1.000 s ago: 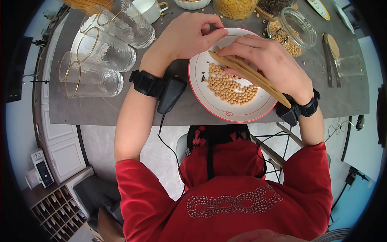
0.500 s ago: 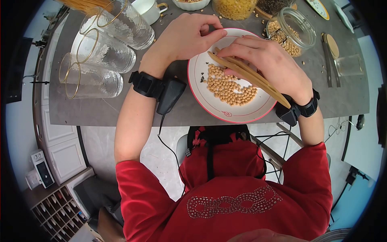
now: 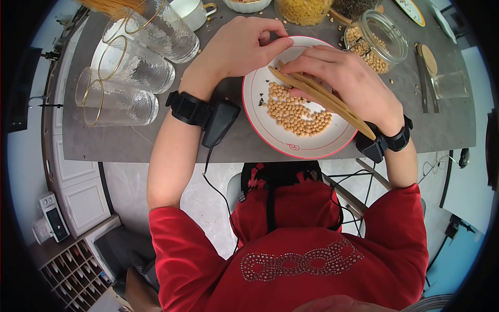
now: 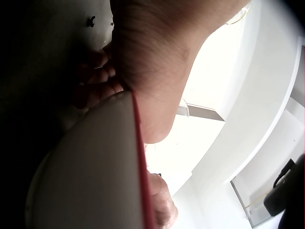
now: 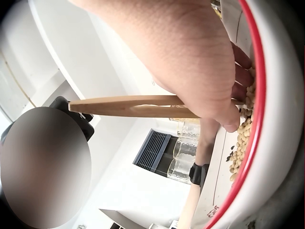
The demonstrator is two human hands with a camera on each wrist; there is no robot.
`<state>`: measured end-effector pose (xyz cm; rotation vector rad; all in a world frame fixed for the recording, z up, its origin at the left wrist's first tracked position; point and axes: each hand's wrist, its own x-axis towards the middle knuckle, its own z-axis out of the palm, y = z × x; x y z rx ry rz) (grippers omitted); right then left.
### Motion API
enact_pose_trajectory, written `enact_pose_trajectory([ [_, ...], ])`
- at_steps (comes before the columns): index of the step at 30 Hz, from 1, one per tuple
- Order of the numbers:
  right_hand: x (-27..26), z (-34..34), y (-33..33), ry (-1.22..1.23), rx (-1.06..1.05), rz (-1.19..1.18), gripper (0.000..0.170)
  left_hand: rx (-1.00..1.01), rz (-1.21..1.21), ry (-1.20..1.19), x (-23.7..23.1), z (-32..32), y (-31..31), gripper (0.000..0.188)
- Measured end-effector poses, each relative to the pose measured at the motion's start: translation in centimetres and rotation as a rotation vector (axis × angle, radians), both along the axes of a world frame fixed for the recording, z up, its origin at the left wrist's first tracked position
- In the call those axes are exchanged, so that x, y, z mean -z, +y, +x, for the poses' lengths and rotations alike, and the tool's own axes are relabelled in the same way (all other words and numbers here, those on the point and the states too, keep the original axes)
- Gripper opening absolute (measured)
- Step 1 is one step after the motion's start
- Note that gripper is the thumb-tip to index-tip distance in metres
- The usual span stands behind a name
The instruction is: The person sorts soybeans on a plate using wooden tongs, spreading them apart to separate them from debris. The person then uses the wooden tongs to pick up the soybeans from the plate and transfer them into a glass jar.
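Many beans (image 3: pixel 299 125) in red-rimmed plate (image 3: pixel 338 136) at front edge of worktop (image 3: pixel 119 143) (few dark bits (image 3: pixel 261 98) alongside); more in glass jar (image 3: pixel 396 44) toward right edge. Gripping wooden tongs (image 3: pixel 332 104) in right hand (image 3: pixel 351 78), palm down over plate; pinching plate's far rim with left hand (image 3: pixel 244 44).

the left arm (image 3: pixel 174 156) bends at the elbow, its bare forearm slanting forward and inward. the left hand (image 3: pixel 236 47) arches knuckles up, forefinger bent, thumb stretched to the right. the right arm (image 3: pixel 403 164), also bent, angles forward and inward. the right hand (image 3: pixel 348 78) grips, its back upward, fingers pointing left over the thumb, near the left hand.
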<state>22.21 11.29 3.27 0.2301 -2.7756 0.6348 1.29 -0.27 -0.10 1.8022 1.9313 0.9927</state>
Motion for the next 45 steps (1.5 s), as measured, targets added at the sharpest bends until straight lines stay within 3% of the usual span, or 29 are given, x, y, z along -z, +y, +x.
enact_pose_trajectory([
  [14, 0.0, 0.2, -0.4, -0.006, 0.022, 0.008, 0.03, 0.028, 0.021, 0.029, -0.3, 0.3, -0.2, 0.021],
  [22, -0.4, 0.5, -0.9, -0.01, 0.023, 0.067, 0.029, 0.009, 0.001, 0.216, -1.8, 1.2, -1.0, 0.02],
  [31, -0.3, 1.1, -0.9, -0.05, 0.034, 0.109, 0.035, 0.027, -0.057, -0.03, -1.0, 1.1, -0.7, 0.018],
  [35, -0.2, 1.1, -0.7, -0.033, 0.034, 0.122, 0.034, 0.028, -0.068, -0.03, -0.8, 0.8, -0.6, 0.016],
  [37, 0.2, 1.0, -0.6, 0.063, 0.009, 0.1, 0.026, 0.017, -0.055, 0.055, -0.3, 0.4, -0.4, 0.016],
  [45, 0.1, 0.9, -0.5, 0.047, 0.004, 0.087, 0.028, 0.015, -0.065, 0.03, -0.4, 0.4, -0.3, 0.015],
])
